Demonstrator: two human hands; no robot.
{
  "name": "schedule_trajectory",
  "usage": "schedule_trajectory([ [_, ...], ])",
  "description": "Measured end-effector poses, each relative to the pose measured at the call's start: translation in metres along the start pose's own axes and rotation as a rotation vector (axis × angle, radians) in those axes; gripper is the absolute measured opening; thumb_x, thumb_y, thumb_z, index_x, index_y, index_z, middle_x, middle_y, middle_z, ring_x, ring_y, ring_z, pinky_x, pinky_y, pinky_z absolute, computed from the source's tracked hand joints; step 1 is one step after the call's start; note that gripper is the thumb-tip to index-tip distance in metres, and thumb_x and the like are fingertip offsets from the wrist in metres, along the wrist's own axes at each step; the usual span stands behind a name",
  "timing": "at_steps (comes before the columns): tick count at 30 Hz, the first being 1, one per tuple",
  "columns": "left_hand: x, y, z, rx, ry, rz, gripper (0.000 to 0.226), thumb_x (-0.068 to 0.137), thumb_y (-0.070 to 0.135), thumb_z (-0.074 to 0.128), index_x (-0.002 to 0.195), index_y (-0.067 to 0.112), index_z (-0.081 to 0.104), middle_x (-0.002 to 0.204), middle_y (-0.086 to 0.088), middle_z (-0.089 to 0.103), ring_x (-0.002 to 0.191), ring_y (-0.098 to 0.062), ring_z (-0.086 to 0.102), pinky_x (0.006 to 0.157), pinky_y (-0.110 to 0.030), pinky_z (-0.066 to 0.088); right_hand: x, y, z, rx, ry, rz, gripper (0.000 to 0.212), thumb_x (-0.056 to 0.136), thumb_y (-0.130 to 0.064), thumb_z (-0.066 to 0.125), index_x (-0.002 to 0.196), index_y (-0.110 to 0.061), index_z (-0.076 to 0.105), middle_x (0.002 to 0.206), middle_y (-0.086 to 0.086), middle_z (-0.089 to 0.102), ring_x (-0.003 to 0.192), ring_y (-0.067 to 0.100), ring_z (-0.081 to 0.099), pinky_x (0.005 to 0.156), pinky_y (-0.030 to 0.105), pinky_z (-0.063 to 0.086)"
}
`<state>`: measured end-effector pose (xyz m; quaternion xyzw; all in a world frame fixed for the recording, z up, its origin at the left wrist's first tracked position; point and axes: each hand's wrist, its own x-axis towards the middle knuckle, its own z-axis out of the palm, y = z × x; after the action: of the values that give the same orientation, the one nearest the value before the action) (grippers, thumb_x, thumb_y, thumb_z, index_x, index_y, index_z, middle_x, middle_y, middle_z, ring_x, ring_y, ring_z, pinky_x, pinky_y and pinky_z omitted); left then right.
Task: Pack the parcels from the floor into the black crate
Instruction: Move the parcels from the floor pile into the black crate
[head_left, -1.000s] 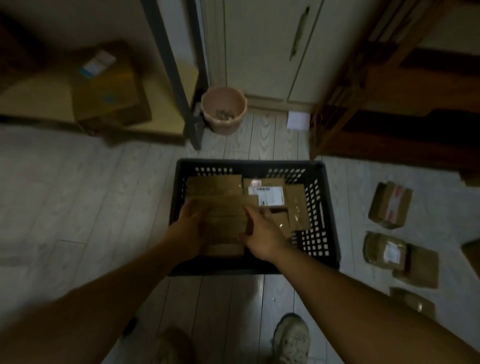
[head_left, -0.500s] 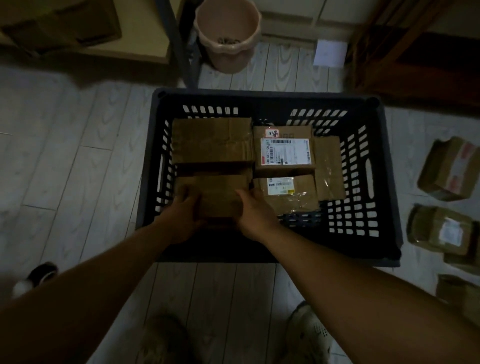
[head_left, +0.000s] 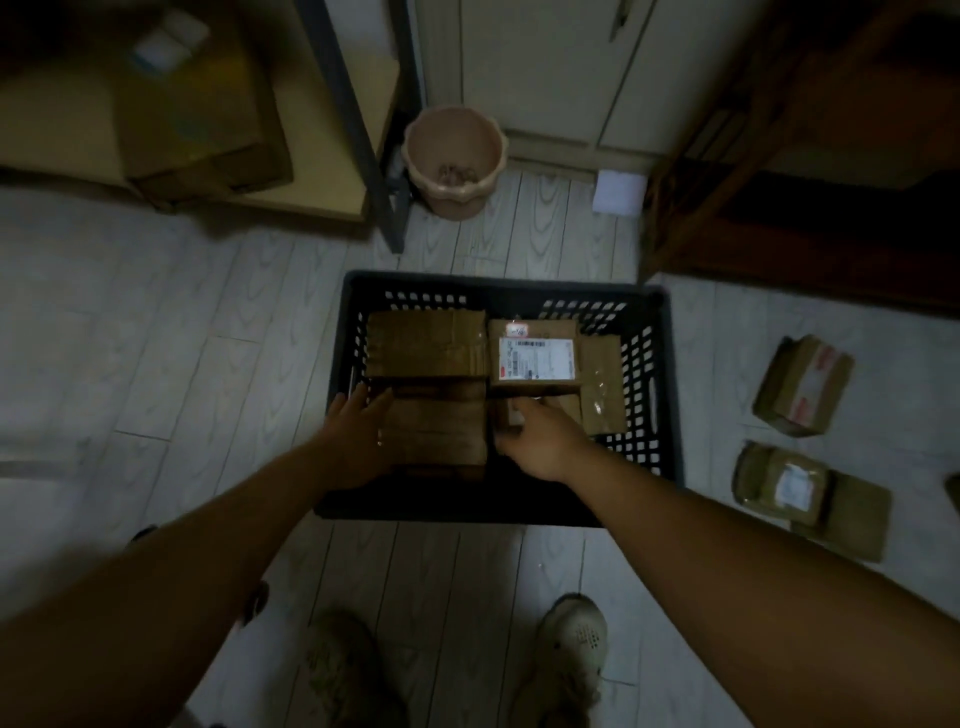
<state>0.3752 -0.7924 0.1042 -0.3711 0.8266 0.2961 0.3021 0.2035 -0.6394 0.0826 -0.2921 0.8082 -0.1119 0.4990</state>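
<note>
1. Your L hand is inside the black crate, front-left corner. The fingers look straight and lie along the left edge of the front-left box, not wrapped round it.
2. Your R hand is at that box's right edge, fingertips reaching over a small parcel. It's blurred there, so you can't tell if the fingers curl on anything or lie loose.
3. The hands are apart, one on each side of the front-left box.
4. The crate sits on the plank floor, just ahead of your shoes.
5. Also in the crate:
   - a back-left box, touching the front-left one
   - a labelled box at back-centre, w/ a white sticker on top
   - a flat parcel beside it, near the right wall
6. Not packed yet, on the floor right of the crate and apart from it:
   - a taped box
   - nearer you, a wrapped parcel touching a flat packet
7. Beyond the crate there's a pink bin beside a dark metal leg, and a big carton on a low shelf at far left.
</note>
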Motion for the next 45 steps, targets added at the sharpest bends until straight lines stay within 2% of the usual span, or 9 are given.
schedule_trajectory([
  [4,-0.104,0.050,-0.066,-0.039,0.027,-0.013,0.097,0.076,0.069,0.045,0.152,0.022,0.006,0.153,-0.017,0.018,0.141,-0.034,0.018,0.119,-0.043,0.013,-0.106,-0.025,-0.079,0.079,0.036,-0.013,0.062,0.082,-0.046,0.060,0.138,-0.025,0.044,0.135,0.006,0.052,0.115,0.024,0.055,0.100,0.037,0.047],
  [9,-0.216,0.113,-0.132,-0.033,0.137,0.156,0.075,0.083,0.047,0.061,0.146,0.027,0.027,0.144,-0.008,0.033,0.132,-0.030,0.032,0.110,-0.046,0.029,-0.253,-0.050,-0.161,0.197,0.142,-0.024,0.043,0.088,-0.035,0.062,0.127,-0.018,0.057,0.127,0.007,0.060,0.105,0.018,0.059,0.092,0.027,0.048],
  [13,-0.275,0.172,-0.181,0.056,0.167,0.195,0.080,0.085,0.043,0.062,0.150,0.024,0.019,0.157,-0.007,0.018,0.142,-0.028,0.021,0.117,-0.046,0.023,-0.359,-0.040,-0.205,0.263,0.335,0.060,0.059,0.093,-0.037,0.057,0.143,-0.012,0.040,0.137,0.008,0.049,0.124,0.026,0.050,0.099,0.030,0.040],
  [18,-0.342,0.263,-0.200,0.103,0.203,0.423,0.084,0.087,0.045,0.059,0.152,0.019,0.013,0.160,-0.006,0.008,0.146,-0.024,0.013,0.120,-0.035,0.014,-0.481,0.006,-0.228,0.314,0.540,0.194,0.065,0.093,-0.040,0.056,0.148,-0.016,0.031,0.139,0.013,0.048,0.117,0.029,0.054,0.088,0.033,0.044],
  [27,-0.465,0.412,-0.152,0.200,0.176,0.623,0.078,0.091,0.041,0.055,0.151,0.022,0.010,0.160,-0.009,0.004,0.148,-0.024,0.006,0.120,-0.037,0.012,-0.670,0.105,-0.251,0.329,0.781,0.212,0.062,0.092,-0.041,0.058,0.144,-0.015,0.038,0.145,0.006,0.046,0.129,0.025,0.048,0.107,0.039,0.040],
  [32,-0.514,0.512,-0.087,0.177,0.180,0.678,0.076,0.090,0.042,0.056,0.151,0.027,0.012,0.160,-0.003,0.003,0.147,-0.024,0.010,0.119,-0.038,0.016,-0.762,0.182,-0.250,0.287,0.803,0.223,0.049,0.096,-0.034,0.054,0.139,-0.012,0.044,0.133,0.007,0.056,0.105,0.017,0.056,0.087,0.026,0.041],
  [35,-0.540,0.564,-0.038,0.095,0.107,0.699,0.073,0.090,0.042,0.055,0.150,0.028,0.015,0.160,-0.002,0.009,0.146,-0.024,0.016,0.116,-0.036,0.020,-0.807,0.240,-0.243,0.266,0.765,0.262,0.044,0.097,-0.028,0.053,0.137,-0.012,0.046,0.135,0.007,0.054,0.117,0.020,0.054,0.090,0.027,0.039],
  [39,-0.554,0.605,0.016,0.086,0.042,0.668,0.073,0.090,0.043,0.056,0.150,0.030,0.016,0.160,-0.002,0.006,0.146,-0.025,0.014,0.116,-0.038,0.019,-0.832,0.308,-0.242,0.281,0.720,0.323,0.056,0.096,-0.033,0.053,0.146,-0.015,0.036,0.147,0.010,0.042,0.130,0.026,0.046,0.106,0.036,0.037],
  [45,-0.527,0.634,0.060,0.030,-0.002,0.612,0.071,0.091,0.038,0.055,0.150,0.027,0.016,0.160,-0.005,0.005,0.147,-0.026,0.010,0.118,-0.041,0.015,-0.812,0.364,-0.262,0.295,0.709,0.351,0.062,0.093,-0.040,0.056,0.147,-0.019,0.033,0.148,0.010,0.040,0.129,0.026,0.047,0.099,0.033,0.041],
])
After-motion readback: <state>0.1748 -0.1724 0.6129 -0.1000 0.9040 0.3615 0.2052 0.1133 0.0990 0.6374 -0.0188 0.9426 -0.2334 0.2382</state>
